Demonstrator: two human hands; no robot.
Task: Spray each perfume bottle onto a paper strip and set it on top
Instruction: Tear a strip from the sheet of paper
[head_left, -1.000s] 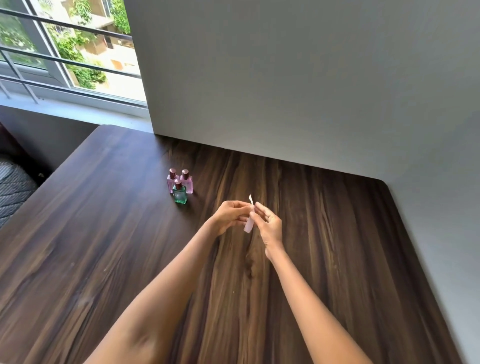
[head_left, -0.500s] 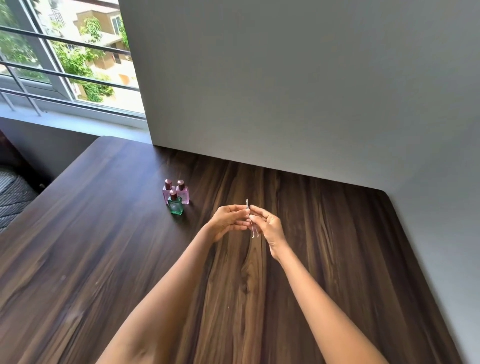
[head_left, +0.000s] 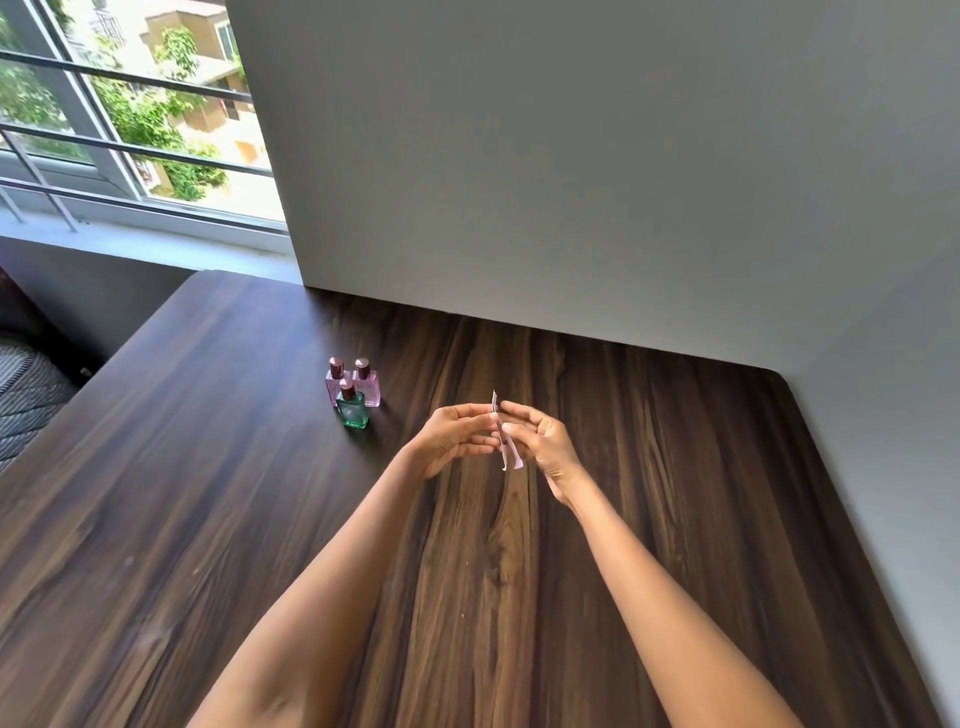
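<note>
**Both hands on the paper strips, bottles waiting to the left**

I take the green bottle (head_left: 353, 410) as my marker. Two pink bottles (head_left: 366, 383) stand upright just behind it, touching or nearly so, on the dark wooden table (head_left: 208, 493). To its right I see the left hand (head_left: 452, 436), fingers curled, fingertips pinching the paper strips (head_left: 506, 452) held upright above the tabletop. Further right, the right hand (head_left: 543, 444) pinches the same strips between thumb and fingers.
</note>
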